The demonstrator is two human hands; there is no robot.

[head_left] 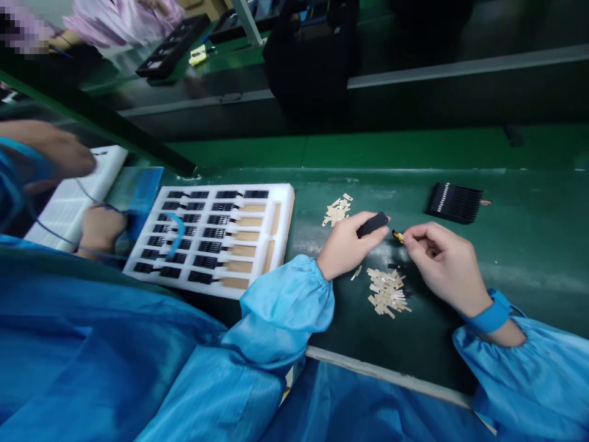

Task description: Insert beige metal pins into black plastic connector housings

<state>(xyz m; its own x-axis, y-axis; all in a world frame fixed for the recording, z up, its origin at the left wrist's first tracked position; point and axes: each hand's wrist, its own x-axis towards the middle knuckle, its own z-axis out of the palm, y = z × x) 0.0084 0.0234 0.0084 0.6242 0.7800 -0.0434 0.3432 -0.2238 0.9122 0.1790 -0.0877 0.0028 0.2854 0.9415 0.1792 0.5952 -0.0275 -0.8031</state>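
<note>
My left hand (346, 244) is closed around a small black rectangular part (372, 224), holding it just above the dark green bench. My right hand (439, 258) pinches a tiny yellow-and-black piece (398, 235) at its fingertips, right beside the end of the black part. Below and between my hands lies a heap of small tan strips (387, 293). A second, smaller heap of tan strips (337, 210) lies just beyond my left hand.
A white foam tray (283, 215) with several black parts in rows sits to the left. A stack of black parts (453, 202) lies at the right rear. A co-worker's hands (99, 228) in blue sleeves work at far left by another white tray (69, 202).
</note>
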